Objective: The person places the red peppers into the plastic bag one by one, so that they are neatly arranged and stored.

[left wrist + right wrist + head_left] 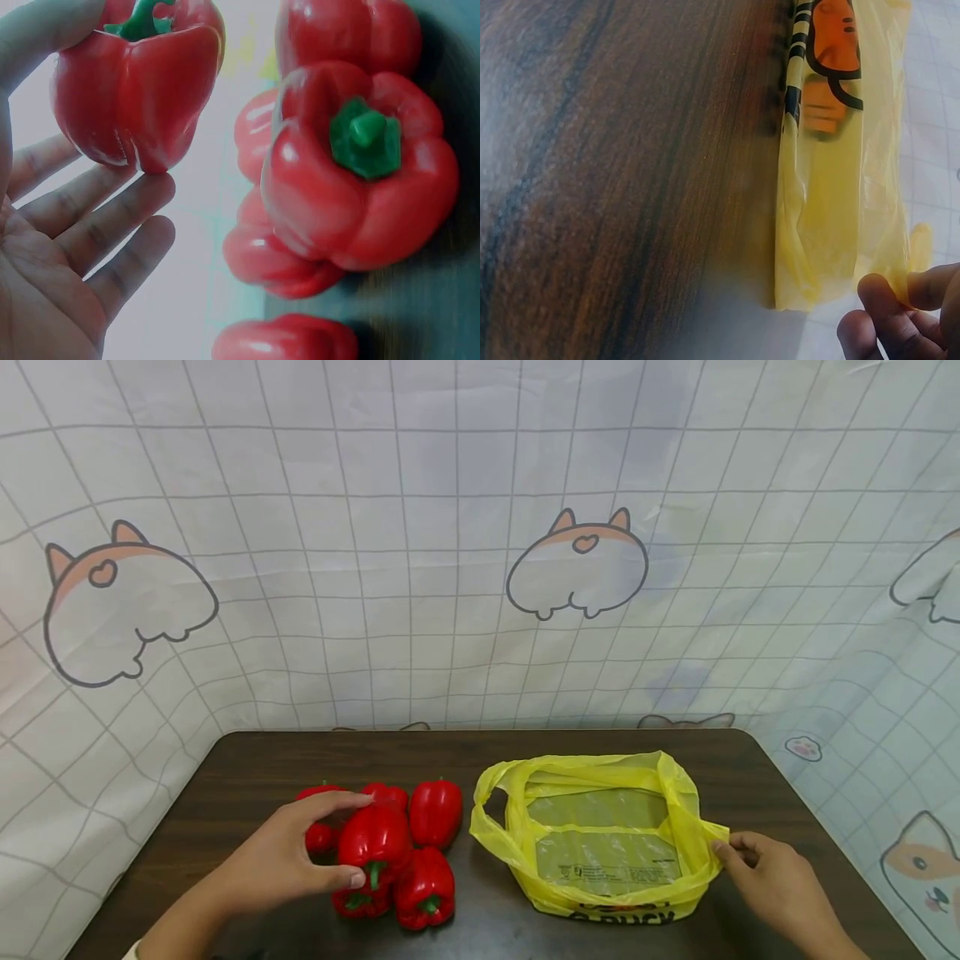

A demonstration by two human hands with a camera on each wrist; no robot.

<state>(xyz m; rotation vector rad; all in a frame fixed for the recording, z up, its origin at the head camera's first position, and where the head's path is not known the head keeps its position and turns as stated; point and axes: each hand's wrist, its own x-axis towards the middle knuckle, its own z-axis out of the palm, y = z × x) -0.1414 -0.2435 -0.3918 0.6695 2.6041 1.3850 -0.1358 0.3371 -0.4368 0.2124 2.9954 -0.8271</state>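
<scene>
My left hand [288, 852] holds a red bell pepper [377, 837] between thumb and fingers, above other peppers on the table. Its green stem [142, 19] lies beside the thumb in the left wrist view. Below and around it sit several more red bell peppers, among them a front pepper [424, 889] and a back pepper [436, 812]. My right hand [776, 877] pinches the right side of a yellow plastic bag [618, 902] between thumb and fingers. The bag stands with its mouth spread wide and a handle loop at the left. Orange and black print [832, 45] shows on its side.
The dark wood-grain table [480, 935] carries the peppers on the left and the bag on the right. A white cloth [450, 568] with grid lines and animal drawings hangs behind the table and along its sides.
</scene>
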